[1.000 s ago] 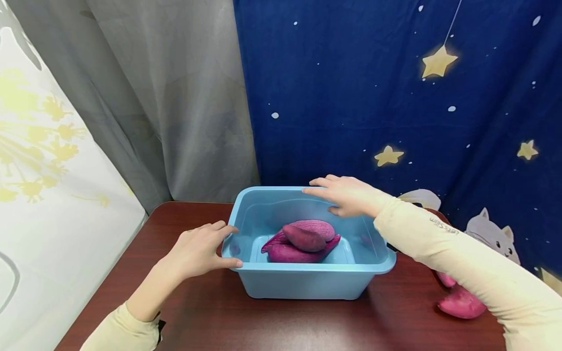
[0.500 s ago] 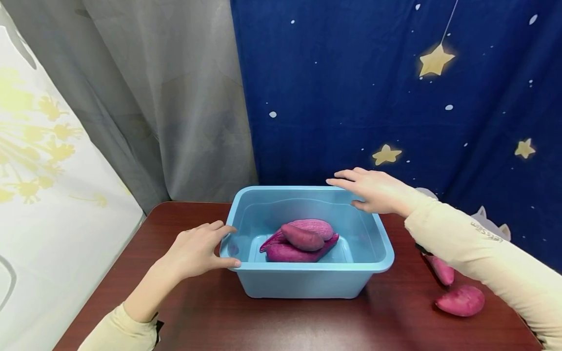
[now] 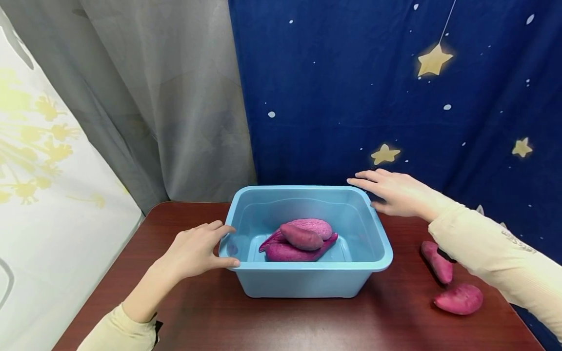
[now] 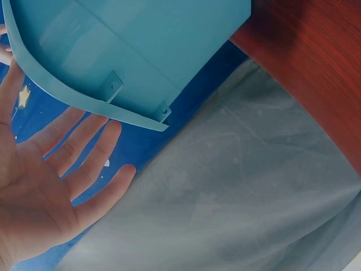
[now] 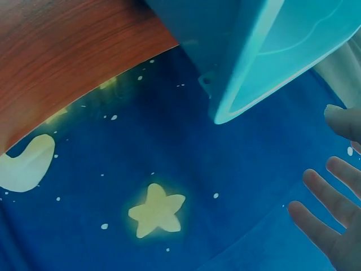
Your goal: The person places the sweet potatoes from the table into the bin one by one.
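A light blue plastic tub [image 3: 307, 283] stands on the table. Inside it, a dark purple sweet potato [image 3: 302, 237] lies across a smooth magenta one [image 3: 287, 253] and a paler pink, wrinkled root [image 3: 317, 226]. My left hand [image 3: 193, 251] rests at the tub's left rim with fingers spread; in the left wrist view the extended fingertips [image 4: 113, 127] meet the rim's underside. Over the tub's back right corner is my right hand [image 3: 397, 192], fingers extended and holding nothing. The right wrist view shows those spread fingers [image 5: 318, 228] apart from the tub.
Two sweet potatoes, one long [image 3: 436, 262] and one rounder [image 3: 460, 299], lie on the brown table [image 3: 298, 326] right of the tub, near my right forearm. A blue star-print curtain [image 3: 307, 97] and a grey curtain [image 3: 202, 97] hang behind the table.
My right hand has moved right, from above the tub's inside to its back right corner. The two sweet potatoes at right have come into fuller view. My left hand stays at the rim.
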The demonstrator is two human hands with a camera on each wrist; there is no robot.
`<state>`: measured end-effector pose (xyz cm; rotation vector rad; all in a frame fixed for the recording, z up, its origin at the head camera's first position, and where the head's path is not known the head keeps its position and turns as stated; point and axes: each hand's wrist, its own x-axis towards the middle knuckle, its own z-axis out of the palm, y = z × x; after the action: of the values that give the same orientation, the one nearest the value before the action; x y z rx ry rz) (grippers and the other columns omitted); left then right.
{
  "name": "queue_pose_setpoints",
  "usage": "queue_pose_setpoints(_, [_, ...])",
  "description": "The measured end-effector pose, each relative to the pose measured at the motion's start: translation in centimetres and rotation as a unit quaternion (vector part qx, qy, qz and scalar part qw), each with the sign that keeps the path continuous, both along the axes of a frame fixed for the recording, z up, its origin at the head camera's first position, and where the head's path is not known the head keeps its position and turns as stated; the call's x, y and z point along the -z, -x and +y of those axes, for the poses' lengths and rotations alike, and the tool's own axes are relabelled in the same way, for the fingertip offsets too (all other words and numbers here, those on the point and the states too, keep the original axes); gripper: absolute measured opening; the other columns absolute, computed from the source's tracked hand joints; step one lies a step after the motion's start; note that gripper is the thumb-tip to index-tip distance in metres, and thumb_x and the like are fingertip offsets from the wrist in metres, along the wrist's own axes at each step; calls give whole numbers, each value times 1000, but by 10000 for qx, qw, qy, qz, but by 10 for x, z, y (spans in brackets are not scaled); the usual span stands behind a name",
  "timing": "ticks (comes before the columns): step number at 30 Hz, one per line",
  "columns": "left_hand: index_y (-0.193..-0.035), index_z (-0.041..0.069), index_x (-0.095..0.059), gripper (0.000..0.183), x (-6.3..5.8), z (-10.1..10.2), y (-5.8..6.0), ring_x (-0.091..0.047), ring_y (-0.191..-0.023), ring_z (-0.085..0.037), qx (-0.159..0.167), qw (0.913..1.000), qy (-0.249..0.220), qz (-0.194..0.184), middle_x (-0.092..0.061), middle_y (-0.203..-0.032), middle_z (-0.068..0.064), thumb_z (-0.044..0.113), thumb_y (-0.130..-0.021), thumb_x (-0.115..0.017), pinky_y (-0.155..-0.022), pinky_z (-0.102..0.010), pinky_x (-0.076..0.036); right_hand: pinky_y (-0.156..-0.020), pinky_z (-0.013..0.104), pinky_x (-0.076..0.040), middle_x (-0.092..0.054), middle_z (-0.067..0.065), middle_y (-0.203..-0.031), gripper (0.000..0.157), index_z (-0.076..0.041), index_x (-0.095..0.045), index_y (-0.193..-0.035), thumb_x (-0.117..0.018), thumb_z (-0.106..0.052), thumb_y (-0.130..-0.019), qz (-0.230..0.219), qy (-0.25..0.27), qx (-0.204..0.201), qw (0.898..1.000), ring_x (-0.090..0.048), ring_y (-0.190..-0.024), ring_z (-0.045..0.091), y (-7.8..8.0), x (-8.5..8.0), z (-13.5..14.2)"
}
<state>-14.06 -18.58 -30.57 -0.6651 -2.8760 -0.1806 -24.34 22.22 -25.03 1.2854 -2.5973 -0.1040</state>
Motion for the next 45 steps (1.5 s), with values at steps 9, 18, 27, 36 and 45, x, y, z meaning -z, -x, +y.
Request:
queue_pose_setpoints(9, [-107, 13, -59, 65, 2, 0, 0, -48, -66, -8, -48, 10000, 33, 4, -49, -80, 7, 62, -63, -64, -49, -27, -37, -75, 43, -44, -46, 12, -123, 58, -11, -46, -128, -66, -12, -74, 139, 227, 136, 9996, -48, -103, 27, -4, 7, 19])
queue_pose_setpoints(18, [-107, 14, -59, 64, 1, -1, 0, -48, -67, -8, -67, 10000, 20, -53, -50, -81, 7, 60, -63, -66, -49, -27, -38, -73, 43, -44, -46, 13, -122, 60, -10, -45, -128, -67, -11, -72, 163, 277, 331, 9989, -47, -103, 28, -5, 15, 36])
queue_pose_setpoints(27, [-107, 15, -59, 64, 0, 0, 0, -49, -67, -9, -72, 9999, 17, -81, -49, -82, 7, 61, -63, -65, -49, -28, -38, -74, 48, -42, -44, 16, -122, 61, -8, -42, -129, -67, -12, -73, 22, 382, 466, 9982, -45, -105, 32, -6, 25, 55])
queue_pose_setpoints(36, [-107, 14, -59, 64, 0, 0, 0, -48, -67, -8, -67, 9999, 12, -101, -49, -81, 7, 61, -63, -65, -49, -28, -37, -76, 50, -40, -44, 18, -120, 64, -7, -40, -130, -68, -10, -72, -137, 419, 600, 9972, -45, -104, 35, -2, 42, 72])
queue_pose_setpoints(45, [-106, 15, -59, 64, 1, -1, 1, -47, -65, -7, -41, 10000, 14, -70, -49, -80, 7, 61, -63, -65, -48, -26, -37, -76, 50, -40, -44, 18, -120, 63, -7, -42, -127, -69, -9, -70, -155, 537, 753, 9956, -44, -106, 34, 0, 55, 89])
